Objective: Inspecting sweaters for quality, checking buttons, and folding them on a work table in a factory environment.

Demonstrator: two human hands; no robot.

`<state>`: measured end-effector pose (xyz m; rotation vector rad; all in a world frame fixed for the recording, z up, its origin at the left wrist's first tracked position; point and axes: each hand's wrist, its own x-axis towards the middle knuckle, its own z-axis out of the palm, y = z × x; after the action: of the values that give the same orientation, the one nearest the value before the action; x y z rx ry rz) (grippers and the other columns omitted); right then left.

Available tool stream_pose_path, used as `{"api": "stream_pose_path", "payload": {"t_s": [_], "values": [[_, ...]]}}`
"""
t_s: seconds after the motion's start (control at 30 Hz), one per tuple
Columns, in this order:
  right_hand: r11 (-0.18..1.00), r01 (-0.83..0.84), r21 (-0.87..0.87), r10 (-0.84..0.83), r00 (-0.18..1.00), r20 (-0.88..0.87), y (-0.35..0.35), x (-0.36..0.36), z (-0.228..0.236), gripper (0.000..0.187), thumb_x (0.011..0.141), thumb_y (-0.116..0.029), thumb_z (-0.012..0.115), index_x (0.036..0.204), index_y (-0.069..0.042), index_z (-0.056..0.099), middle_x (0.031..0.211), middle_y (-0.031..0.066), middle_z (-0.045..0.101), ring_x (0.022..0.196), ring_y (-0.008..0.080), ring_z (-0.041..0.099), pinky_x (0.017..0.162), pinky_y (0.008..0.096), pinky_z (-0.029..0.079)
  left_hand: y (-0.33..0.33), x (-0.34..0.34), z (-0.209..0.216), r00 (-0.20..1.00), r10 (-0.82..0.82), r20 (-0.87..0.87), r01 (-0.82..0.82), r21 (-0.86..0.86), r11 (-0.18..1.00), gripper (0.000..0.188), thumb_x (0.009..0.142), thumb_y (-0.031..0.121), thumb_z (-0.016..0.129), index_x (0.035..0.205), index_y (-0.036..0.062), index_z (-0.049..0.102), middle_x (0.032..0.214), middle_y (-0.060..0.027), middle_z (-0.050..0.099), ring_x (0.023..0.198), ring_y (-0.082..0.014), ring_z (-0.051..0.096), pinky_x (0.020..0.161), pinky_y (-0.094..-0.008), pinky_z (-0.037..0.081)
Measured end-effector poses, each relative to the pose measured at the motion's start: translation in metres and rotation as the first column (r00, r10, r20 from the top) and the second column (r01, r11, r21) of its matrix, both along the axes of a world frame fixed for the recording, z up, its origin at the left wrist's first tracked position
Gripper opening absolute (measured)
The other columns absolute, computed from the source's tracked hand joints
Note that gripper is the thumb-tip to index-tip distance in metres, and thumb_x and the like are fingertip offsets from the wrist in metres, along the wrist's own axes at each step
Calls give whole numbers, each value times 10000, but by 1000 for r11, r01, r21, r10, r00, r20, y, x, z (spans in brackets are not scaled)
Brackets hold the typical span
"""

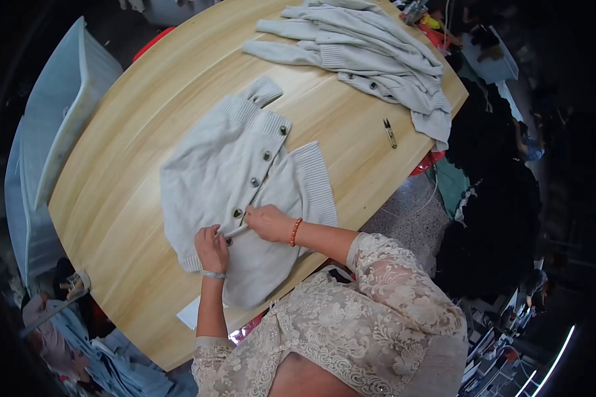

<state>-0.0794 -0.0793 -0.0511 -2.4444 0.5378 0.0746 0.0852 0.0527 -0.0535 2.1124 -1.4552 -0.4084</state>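
Observation:
A light grey knitted cardigan [208,159] lies on the wooden table in front of me, with ribbed cuffs and hem and a row of dark buttons down its front. My right hand [269,223] pinches the front edge of the cardigan beside a button [238,213]. My left hand [212,251] has its fingers bent on the cloth at the lower button [229,241], which is partly covered. The fingertips of both hands are partly hidden, so the exact grip of the left is hard to see.
Several more grey cardigans [377,56] lie heaped at the far right of the table [132,165]. Small thread snips [390,133] rest near the right edge. Pale plastic bins [63,126] stand at the left. A dark cloth pile [496,198] is on the right.

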Motion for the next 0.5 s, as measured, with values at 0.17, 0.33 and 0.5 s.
{"api": "stream_pose_path", "payload": {"t_s": [0.17, 0.33, 0.5], "values": [[999, 47, 5, -47, 994, 103, 10, 6, -8, 99, 744, -47, 565, 838, -16, 562, 913, 166, 559, 749, 349, 606, 653, 438, 482, -44, -14, -30, 979, -95, -179, 104, 42, 994, 264, 735, -5, 620, 996, 27, 600, 952, -136, 585, 854, -298, 594, 719, -378, 491], [981, 182, 73, -187, 980, 70, 3, -5, -7, 135, 786, -63, 543, 919, -50, 560, 923, 146, 551, 813, 339, 601, 715, 438, 476, -65, -13, -30, 828, 146, -541, -1, 259, 966, 89, 783, 41, 638, 855, -11, 642, 722, -88, 652, 625, -183, 623, 622, -285, 507], [948, 253, 195, -281, 950, 134, 6, 3, -7, 210, 779, -103, 600, 962, -47, 514, 926, 148, 542, 813, 350, 592, 708, 437, 487, -52, 5, -38, 355, 369, -859, -32, 384, 923, 110, 842, 97, 647, 867, -9, 654, 786, -28, 662, 664, -87, 598, 615, -214, 482]]}}
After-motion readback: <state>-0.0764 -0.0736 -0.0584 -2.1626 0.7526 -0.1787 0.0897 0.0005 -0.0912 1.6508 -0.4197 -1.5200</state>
